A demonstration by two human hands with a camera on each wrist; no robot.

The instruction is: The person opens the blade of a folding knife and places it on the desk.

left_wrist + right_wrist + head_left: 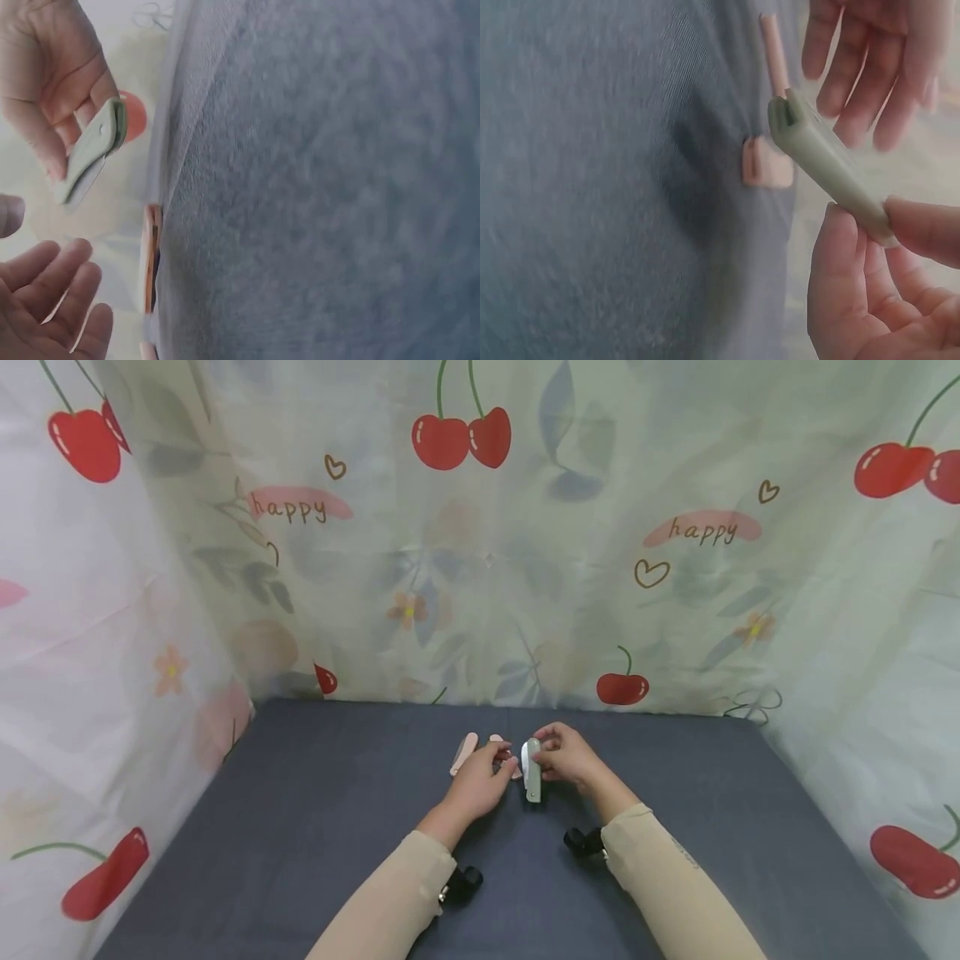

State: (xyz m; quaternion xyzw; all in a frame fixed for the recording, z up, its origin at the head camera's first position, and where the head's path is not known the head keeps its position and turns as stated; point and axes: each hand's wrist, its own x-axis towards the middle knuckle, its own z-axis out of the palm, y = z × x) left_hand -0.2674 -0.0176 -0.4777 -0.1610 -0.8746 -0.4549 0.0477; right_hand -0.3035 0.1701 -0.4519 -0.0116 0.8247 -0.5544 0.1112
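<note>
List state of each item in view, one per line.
Green folding knife: off the table, blade partly out.
Right hand: pinches the green folding knife.
Left hand: fingers relaxed beside the knife, holding nothing.
Pink folding knives: two, lying flat on the grey cloth, untouched.

From head height we look forward and down across the dark grey cloth-covered table (315, 827) to its far edge. Our wrist cameras sit close, sharing the pale green folding plastic knife (88, 150).
</note>
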